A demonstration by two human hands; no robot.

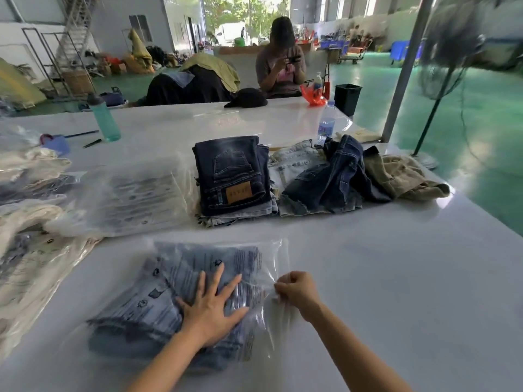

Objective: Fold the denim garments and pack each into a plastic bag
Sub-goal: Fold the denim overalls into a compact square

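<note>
— So, what are our hands doing?
— We're pressing our left hand (210,309) flat, fingers spread, on the folded denim (147,315) inside the plastic bag (276,250), while our right hand (295,288) is pinching the bag's open edge beside it.
— And where is that lying?
— We're working on the white table (382,278), at its near edge. Beyond the bag, a stack of folded dark jeans (232,174) is sitting mid-table; just right of it we're seeing loose garments (334,179) — pale denim, dark denim, a tan piece.
— On the left?
— We're seeing empty bags (127,193) lying flat and packed bags (31,250) piling at the edge. Farther back, a teal bottle (103,118) is standing, and a seated person (280,60) is facing us across the table.
</note>
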